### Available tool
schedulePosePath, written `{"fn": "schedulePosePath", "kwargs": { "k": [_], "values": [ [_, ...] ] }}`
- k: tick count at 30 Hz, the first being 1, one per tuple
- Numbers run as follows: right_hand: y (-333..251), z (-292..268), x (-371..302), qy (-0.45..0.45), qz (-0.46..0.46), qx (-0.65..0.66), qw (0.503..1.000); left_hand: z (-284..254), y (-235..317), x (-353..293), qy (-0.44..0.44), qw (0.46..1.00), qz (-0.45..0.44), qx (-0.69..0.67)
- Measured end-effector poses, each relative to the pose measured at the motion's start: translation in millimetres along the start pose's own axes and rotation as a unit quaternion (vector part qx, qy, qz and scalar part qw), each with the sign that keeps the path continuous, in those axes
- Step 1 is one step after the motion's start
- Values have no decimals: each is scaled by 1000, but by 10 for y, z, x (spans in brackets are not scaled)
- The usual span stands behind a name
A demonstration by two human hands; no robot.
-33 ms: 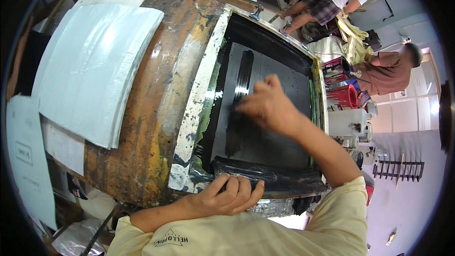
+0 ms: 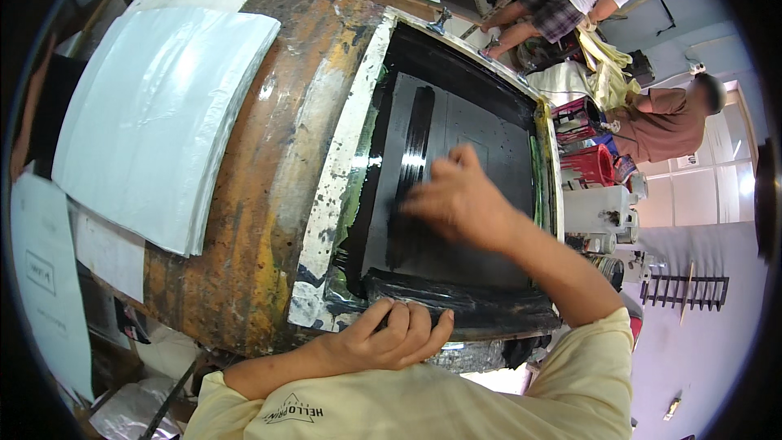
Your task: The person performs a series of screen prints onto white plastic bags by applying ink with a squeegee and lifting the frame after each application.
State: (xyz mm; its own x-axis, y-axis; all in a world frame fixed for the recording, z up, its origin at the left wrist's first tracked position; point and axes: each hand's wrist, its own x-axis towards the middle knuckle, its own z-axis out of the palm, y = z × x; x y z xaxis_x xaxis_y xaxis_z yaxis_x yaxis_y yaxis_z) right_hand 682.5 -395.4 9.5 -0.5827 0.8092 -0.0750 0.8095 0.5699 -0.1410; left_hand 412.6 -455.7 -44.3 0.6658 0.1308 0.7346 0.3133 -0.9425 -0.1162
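In front of me lies a screen-printing frame (image 2: 324, 228), its pale wooden side spotted with black and its mesh (image 2: 489, 122) dark with ink. My right hand (image 2: 464, 200) is over the mesh, fingers closed and partly blurred; a dark patch beneath them hides whatever they hold. A shiny wet black streak (image 2: 419, 130) runs along the mesh beyond this hand. My left hand (image 2: 395, 334) curls its fingers over the frame's near edge, beside a long black ink-coated ridge (image 2: 464, 292).
A stack of white sheets (image 2: 163, 122) lies left on the stained wooden table (image 2: 252, 195). Printed sheets (image 2: 53, 285) stand lower left. A metal clamp (image 2: 440, 22) sits at the frame's far edge. Red ink-smeared cans (image 2: 590, 167) and a white jug (image 2: 599, 210) stand right; two people work beyond.
My right hand has moved slightly toward me over the mesh. My left hand has stayed at the near edge.
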Motion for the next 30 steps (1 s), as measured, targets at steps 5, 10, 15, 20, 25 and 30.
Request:
{"fn": "schedulePosePath", "kwargs": {
  "k": [5,10,15,20,25,30],
  "values": [
    [-399,-5,-157,-14,-52,5,999,-8,-12,4,-8,1000,1,-5],
    [761,184,287,41,97,-155,982,-10,-4,11,-12,1000,2,5],
    [1541,260,588,119,125,-78,982,-56,-21,54,-29,1000,6,-2],
    [398,113,142,21,14,-81,996,-113,-24,71,-63,998,10,-27],
    [-537,-277,-336,14,13,-78,997,-136,-4,128,-61,998,-4,-31],
    [-579,-1467,-1840,263,231,-29,936,-133,36,255,-57,997,-25,-39]
  ]
}}
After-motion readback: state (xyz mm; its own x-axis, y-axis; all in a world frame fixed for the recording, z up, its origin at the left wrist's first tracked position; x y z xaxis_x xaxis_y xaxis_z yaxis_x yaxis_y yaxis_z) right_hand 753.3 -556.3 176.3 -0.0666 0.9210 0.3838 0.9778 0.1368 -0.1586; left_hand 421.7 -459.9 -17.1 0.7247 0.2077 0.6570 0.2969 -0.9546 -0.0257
